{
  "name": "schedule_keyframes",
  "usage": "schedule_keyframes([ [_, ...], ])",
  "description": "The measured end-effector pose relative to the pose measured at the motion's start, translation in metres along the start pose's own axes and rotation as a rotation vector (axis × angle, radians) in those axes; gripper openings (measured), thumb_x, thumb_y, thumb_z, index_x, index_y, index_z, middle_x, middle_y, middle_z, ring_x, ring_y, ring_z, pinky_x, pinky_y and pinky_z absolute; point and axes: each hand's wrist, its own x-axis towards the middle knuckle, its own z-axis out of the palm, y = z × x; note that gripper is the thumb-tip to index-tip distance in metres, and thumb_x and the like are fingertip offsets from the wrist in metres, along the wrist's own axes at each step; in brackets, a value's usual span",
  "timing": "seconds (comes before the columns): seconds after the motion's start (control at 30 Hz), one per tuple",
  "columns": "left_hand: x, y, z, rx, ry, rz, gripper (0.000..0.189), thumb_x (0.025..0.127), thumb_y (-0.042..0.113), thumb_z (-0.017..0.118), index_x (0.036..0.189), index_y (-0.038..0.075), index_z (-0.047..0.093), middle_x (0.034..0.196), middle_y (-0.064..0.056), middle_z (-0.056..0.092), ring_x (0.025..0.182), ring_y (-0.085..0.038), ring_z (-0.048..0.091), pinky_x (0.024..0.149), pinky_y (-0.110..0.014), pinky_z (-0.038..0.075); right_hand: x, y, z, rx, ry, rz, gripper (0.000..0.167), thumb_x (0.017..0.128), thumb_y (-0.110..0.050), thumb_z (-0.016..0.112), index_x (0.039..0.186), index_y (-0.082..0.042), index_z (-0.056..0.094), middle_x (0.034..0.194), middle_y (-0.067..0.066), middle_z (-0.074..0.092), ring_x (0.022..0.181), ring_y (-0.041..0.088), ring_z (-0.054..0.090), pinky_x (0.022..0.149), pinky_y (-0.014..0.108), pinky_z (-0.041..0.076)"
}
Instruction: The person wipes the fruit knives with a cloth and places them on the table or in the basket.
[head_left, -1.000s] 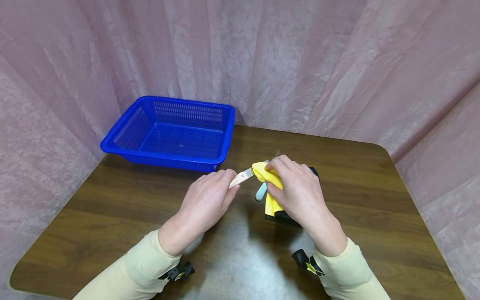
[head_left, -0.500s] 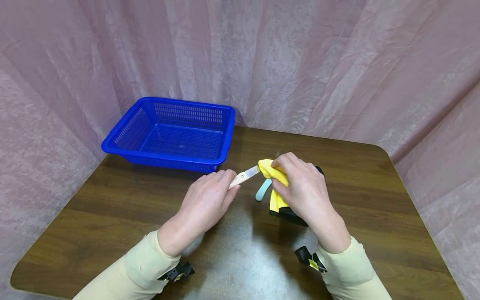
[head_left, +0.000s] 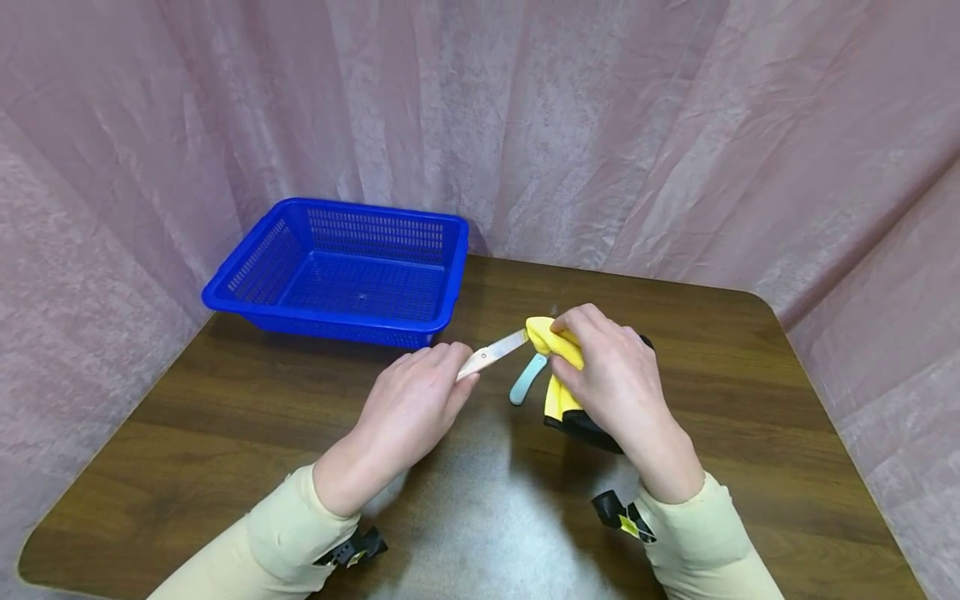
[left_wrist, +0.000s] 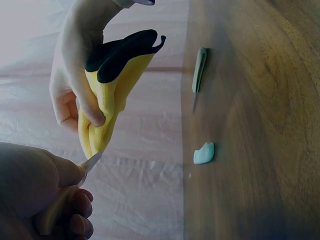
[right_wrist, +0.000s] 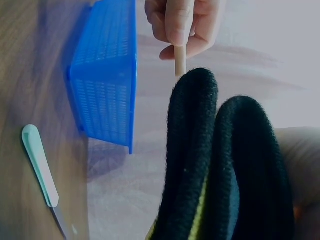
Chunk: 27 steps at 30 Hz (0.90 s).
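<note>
My left hand grips the pale handle of a knife, its blade angled up to the right. My right hand pinches a folded yellow cloth with black edging around the blade's far end, hiding the tip. Bare metal shows between handle and cloth. In the left wrist view the cloth hangs in folds above the blade. A knife with a mint-green handle lies on the table below the hands, partly covered by the cloth in the head view; its blade shows in the right wrist view.
A blue plastic basket with slotted walls stands at the back left of the wooden table. The left wrist view shows a green-handled knife and a separate mint-green piece on the table. Pink curtains hang behind.
My right hand has slid the cloth rightward along the blade, so more bare metal shows. More of the mint-green handle is uncovered. My left hand has stayed almost still.
</note>
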Motion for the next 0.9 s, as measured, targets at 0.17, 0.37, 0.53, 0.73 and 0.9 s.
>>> schedule_keyframes([
  [0.17, -0.001, -0.001, 0.001, 0.001, 0.012, 0.009, 0.017, 0.106, 0.022, 0.077, 0.113, 0.011, 0.068, 0.084, 0.001, 0.061, 0.073, -0.023, 0.059, 0.063, -0.039, 0.047, -0.001, 0.002, -0.001, -0.006, 0.01, 0.036, 0.033, 0.089, -0.008, 0.087, 0.119, -0.012, 0.073, 0.116, 0.002, 0.073, 0.08, 0.033, 0.062, 0.07, 0.051, 0.05],
  [0.37, -0.002, -0.002, 0.001, 0.003, 0.03, 0.016, 0.017, 0.105, 0.021, 0.078, 0.112, 0.011, 0.067, 0.084, 0.001, 0.061, 0.072, -0.025, 0.06, 0.063, -0.04, 0.048, -0.002, 0.006, -0.005, -0.009, -0.008, 0.082, 0.031, 0.091, -0.008, 0.084, 0.12, -0.011, 0.074, 0.12, 0.005, 0.073, 0.082, 0.035, 0.064, 0.07, 0.054, 0.051],
  [0.53, -0.002, -0.003, 0.002, 0.005, 0.029, 0.013, 0.016, 0.105, 0.021, 0.078, 0.112, 0.011, 0.067, 0.084, 0.0, 0.061, 0.073, -0.026, 0.061, 0.064, -0.041, 0.049, -0.003, 0.004, -0.006, -0.003, 0.001, 0.084, 0.031, 0.091, -0.008, 0.084, 0.12, -0.011, 0.074, 0.121, 0.004, 0.073, 0.082, 0.035, 0.063, 0.071, 0.054, 0.05],
  [0.73, -0.002, -0.003, 0.001, 0.004, 0.017, 0.0, 0.017, 0.105, 0.021, 0.078, 0.114, 0.011, 0.068, 0.085, 0.001, 0.062, 0.073, -0.024, 0.06, 0.063, -0.04, 0.048, -0.004, -0.006, -0.005, 0.01, 0.032, 0.017, 0.032, 0.089, -0.007, 0.086, 0.118, -0.013, 0.073, 0.118, 0.001, 0.072, 0.083, 0.03, 0.063, 0.075, 0.05, 0.05],
  [0.9, -0.001, -0.002, 0.001, 0.002, 0.007, -0.004, 0.016, 0.106, 0.022, 0.077, 0.114, 0.012, 0.068, 0.085, 0.002, 0.061, 0.073, -0.023, 0.059, 0.063, -0.039, 0.047, -0.005, -0.014, -0.003, 0.007, 0.039, -0.074, 0.036, 0.086, -0.006, 0.09, 0.116, -0.013, 0.072, 0.112, 0.001, 0.071, 0.083, 0.025, 0.064, 0.082, 0.048, 0.052],
])
